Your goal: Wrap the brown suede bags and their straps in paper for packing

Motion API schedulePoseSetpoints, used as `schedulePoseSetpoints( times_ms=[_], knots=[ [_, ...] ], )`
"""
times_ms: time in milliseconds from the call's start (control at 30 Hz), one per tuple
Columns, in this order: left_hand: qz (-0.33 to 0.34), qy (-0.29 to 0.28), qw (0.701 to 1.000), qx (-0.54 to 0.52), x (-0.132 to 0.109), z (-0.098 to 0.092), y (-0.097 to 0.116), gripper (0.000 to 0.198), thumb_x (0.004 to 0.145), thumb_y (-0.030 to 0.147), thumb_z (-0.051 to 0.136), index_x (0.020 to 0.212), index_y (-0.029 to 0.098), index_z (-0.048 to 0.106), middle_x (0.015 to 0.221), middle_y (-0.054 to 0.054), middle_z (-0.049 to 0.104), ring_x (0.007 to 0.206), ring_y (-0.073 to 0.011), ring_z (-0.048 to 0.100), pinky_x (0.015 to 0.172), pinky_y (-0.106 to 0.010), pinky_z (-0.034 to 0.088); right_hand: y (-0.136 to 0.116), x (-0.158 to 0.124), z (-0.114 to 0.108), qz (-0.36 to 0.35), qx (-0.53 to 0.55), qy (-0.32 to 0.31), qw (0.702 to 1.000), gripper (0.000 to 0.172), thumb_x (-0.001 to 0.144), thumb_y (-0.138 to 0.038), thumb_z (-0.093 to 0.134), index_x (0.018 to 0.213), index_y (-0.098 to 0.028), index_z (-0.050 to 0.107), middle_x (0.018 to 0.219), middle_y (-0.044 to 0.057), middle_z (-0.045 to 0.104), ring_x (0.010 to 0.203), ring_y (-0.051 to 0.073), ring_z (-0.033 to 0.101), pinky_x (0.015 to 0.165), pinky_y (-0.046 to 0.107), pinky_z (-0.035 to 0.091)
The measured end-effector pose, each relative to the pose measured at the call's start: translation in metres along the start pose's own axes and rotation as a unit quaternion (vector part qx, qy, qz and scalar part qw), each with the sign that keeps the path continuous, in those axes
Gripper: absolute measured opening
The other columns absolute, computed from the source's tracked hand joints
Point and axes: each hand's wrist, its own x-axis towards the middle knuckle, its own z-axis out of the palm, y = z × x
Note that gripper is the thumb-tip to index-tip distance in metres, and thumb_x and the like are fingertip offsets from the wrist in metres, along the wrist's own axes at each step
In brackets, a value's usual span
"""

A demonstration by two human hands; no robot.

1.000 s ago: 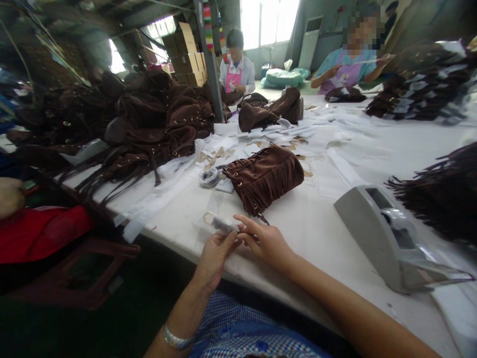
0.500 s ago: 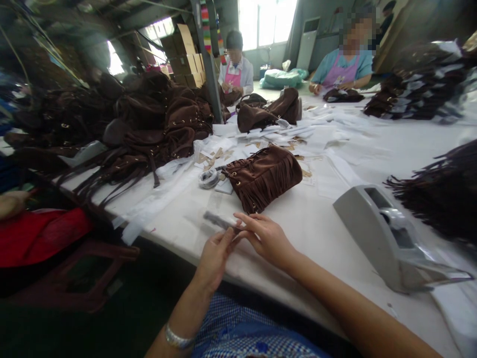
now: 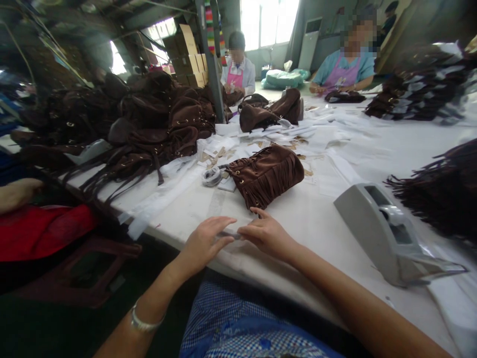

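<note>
My left hand [image 3: 204,241] is just above the table's near edge, its thumb and fingers apart in a C shape. My right hand [image 3: 267,234] faces it, thumb and fingertips pinched, index finger raised. A small greyish, partly see-through strip [image 3: 231,234] runs from the right fingertips into the gap of the left hand; what it is exactly cannot be made out. Just beyond the hands a brown fringed bag [image 3: 270,174] with gold eyelets lies on its side. Beside that bag sit a coiled clear-wrapped strap [image 3: 211,176] and a small pale packet [image 3: 227,184].
A grey tape dispenser [image 3: 372,228] stands at right, by dark fringe [image 3: 443,189]. Brown bags [image 3: 160,114] are heaped at left; white sheets [image 3: 286,129] lie across the table. Two co-workers in pink aprons sit opposite. A red cloth [image 3: 48,231] and stool [image 3: 82,278] are at lower left.
My left hand has moved left and its fingers have spread from their pinch. The dark strip that stuck out past it is now mostly hidden between the hands. The bag stays put.
</note>
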Motion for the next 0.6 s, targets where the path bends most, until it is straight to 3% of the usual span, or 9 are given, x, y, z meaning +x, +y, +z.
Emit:
schedulePoseSetpoints(
  times_ms=[67,100,167,233,300,400,500,600],
  knots=[
    [0.011,-0.094,0.995,0.001,0.01,0.002,-0.011,0.027,0.085,0.039,0.065,0.108,0.031,0.075,0.11,-0.004,0.075,0.103,-0.0254,0.067,0.102,-0.034,0.041,0.003,0.001,-0.007,-0.009,-0.022,-0.015,1.0,0.016,0.094,-0.025,0.06,0.109,-0.023,0.067,0.09,0.002,0.077,0.087,0.017,0.071,0.114,0.054,0.029],
    [0.003,-0.113,0.994,0.006,0.014,0.003,-0.017,0.024,0.086,0.04,0.064,0.103,0.03,0.077,0.104,-0.004,0.077,0.096,-0.0249,0.069,0.097,-0.032,0.044,0.006,0.001,-0.012,-0.005,-0.042,-0.021,0.999,0.019,0.093,-0.027,0.063,0.11,-0.023,0.067,0.097,0.005,0.076,0.099,0.02,0.069,0.114,0.055,0.027],
    [-0.016,-0.107,0.994,0.025,0.016,0.003,-0.025,0.023,0.085,0.041,0.064,0.098,0.029,0.079,0.098,-0.004,0.078,0.091,-0.0247,0.07,0.088,-0.03,0.046,0.014,-0.002,-0.022,0.012,-0.095,-0.031,0.995,0.023,0.089,-0.028,0.068,0.112,-0.024,0.068,0.116,0.008,0.071,0.12,0.026,0.059,0.113,0.058,0.027],
    [-0.026,-0.089,0.994,0.053,0.014,0.003,-0.029,0.024,0.084,0.042,0.065,0.098,0.029,0.079,0.098,-0.004,0.078,0.091,-0.025,0.07,0.085,-0.029,0.046,0.022,-0.006,-0.03,0.027,-0.136,-0.031,0.99,0.02,0.089,-0.024,0.067,0.108,-0.025,0.071,0.13,0.009,0.065,0.128,0.029,0.052,0.11,0.055,0.033],
    [-0.031,-0.08,0.993,0.081,0.013,0.006,-0.029,0.023,0.083,0.041,0.065,0.097,0.03,0.079,0.098,-0.004,0.078,0.092,-0.0257,0.07,0.083,-0.029,0.046,0.03,-0.009,-0.032,0.03,-0.144,-0.025,0.989,0.015,0.09,-0.022,0.065,0.103,-0.025,0.073,0.13,0.009,0.065,0.126,0.027,0.053,0.103,0.048,0.042],
    [-0.039,-0.059,0.994,0.086,0.014,0.018,-0.022,0.022,0.082,0.041,0.065,0.096,0.03,0.079,0.098,-0.005,0.078,0.09,-0.0267,0.07,0.081,-0.03,0.047,0.036,-0.01,-0.023,0.024,-0.124,-0.015,0.992,0.016,0.092,-0.026,0.063,0.104,-0.024,0.073,0.112,0.009,0.072,0.113,0.024,0.061,0.093,0.04,0.048],
    [-0.039,-0.02,0.997,0.064,0.022,0.033,-0.01,0.023,0.083,0.042,0.065,0.096,0.029,0.079,0.097,-0.006,0.078,0.088,-0.0269,0.07,0.079,-0.031,0.046,0.038,-0.008,-0.009,0.035,-0.112,0.0,0.993,0.024,0.09,-0.025,0.066,0.114,-0.023,0.07,0.101,0.009,0.074,0.103,0.023,0.065,0.089,0.038,0.049],
    [-0.046,0.013,0.997,0.06,0.033,0.045,0.001,0.024,0.083,0.041,0.066,0.1,0.027,0.076,0.095,-0.006,0.078,0.087,-0.0271,0.07,0.076,-0.032,0.045,0.037,-0.007,-0.003,0.041,-0.079,0.012,0.996,0.039,0.09,-0.017,0.064,0.128,-0.021,0.061,0.106,0.01,0.073,0.101,0.022,0.066,0.088,0.037,0.052]
  ],
)
